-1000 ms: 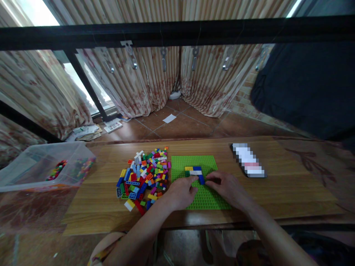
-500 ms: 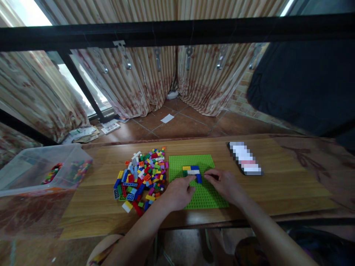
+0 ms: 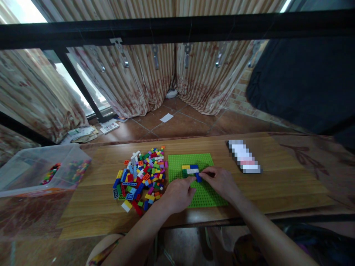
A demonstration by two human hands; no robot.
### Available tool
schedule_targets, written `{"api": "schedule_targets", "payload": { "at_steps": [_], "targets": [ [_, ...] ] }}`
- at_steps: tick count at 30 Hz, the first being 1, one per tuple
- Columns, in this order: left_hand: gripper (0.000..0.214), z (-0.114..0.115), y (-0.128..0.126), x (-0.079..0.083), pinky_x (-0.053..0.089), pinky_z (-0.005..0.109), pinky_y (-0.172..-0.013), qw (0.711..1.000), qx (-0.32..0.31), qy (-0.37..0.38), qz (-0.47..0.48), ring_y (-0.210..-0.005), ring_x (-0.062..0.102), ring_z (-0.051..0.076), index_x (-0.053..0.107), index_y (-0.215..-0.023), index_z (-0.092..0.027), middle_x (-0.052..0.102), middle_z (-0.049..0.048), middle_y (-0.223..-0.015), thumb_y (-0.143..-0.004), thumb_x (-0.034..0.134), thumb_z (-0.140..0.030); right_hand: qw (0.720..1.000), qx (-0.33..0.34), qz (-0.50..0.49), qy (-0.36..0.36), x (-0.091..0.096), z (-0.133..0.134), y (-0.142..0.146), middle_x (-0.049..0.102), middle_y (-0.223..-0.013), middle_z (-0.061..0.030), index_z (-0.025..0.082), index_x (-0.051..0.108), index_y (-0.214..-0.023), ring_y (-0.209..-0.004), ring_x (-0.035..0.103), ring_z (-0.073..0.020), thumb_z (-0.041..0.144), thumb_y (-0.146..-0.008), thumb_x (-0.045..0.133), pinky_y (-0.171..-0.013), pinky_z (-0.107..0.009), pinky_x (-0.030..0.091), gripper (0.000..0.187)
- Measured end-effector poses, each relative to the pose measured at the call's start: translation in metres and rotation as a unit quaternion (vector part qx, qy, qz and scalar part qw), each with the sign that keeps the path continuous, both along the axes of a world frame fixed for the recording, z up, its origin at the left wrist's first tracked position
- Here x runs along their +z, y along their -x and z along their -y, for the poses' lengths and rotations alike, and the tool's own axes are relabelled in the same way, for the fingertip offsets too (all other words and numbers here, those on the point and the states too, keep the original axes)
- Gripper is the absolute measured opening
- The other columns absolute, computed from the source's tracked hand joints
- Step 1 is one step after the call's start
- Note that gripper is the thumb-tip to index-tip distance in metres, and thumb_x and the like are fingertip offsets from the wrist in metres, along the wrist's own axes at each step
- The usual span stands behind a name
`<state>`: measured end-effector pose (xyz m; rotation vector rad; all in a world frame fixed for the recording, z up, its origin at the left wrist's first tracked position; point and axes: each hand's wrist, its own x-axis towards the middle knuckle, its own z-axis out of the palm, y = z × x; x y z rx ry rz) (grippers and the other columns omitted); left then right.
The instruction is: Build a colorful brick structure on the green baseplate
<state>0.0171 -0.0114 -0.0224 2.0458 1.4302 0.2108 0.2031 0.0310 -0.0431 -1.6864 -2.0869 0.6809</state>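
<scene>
A green studded baseplate [image 3: 205, 199] lies on the table with a small group of joined toy bricks on it. In that group I see a yellow brick [image 3: 185, 167], a white brick [image 3: 192, 171], a green one at the left and a blue brick [image 3: 198, 177] at the lower right. My left hand [image 3: 179, 194] rests over the plate, index finger stretched to the bricks' lower edge, thumb apart, holding nothing visible. From the right, my right hand [image 3: 219, 180] has thumb and index finger pinched at the blue brick's side; its fingertips partly cover that brick.
Left of the plate spreads a pile of loose coloured bricks [image 3: 141, 181]. A clear plastic bin [image 3: 36, 159] with more bricks stands at the far left. A phone [image 3: 244, 157] with a blurred screen lies right of the plate on the wooden table [image 3: 291, 177].
My right hand has moved left, and its fingertips now meet the blue brick. My left hand stays nearly where it was. The whole view has shifted slightly.
</scene>
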Motion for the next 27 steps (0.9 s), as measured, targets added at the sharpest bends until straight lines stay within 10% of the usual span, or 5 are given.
{"api": "schedule_targets", "payload": {
  "at_steps": [27],
  "targets": [
    [0.051, 0.018, -0.019, -0.001, 0.054, 0.036, -0.069, 0.983, -0.054, -0.025, -0.174, -0.082, 0.069, 0.027, 0.033, -0.143, -0.017, 0.071, 0.0124, -0.092, -0.092, 0.035, -0.019, 0.999, -0.051, 0.008, 0.013, 0.001, -0.001, 0.007, 0.075, -0.078, -0.0018, 0.025, 0.073, -0.077, -0.076, 0.067, -0.0214, 0.044, -0.079, 0.061, -0.069, -0.032, 0.046, 0.023]
  ]
}}
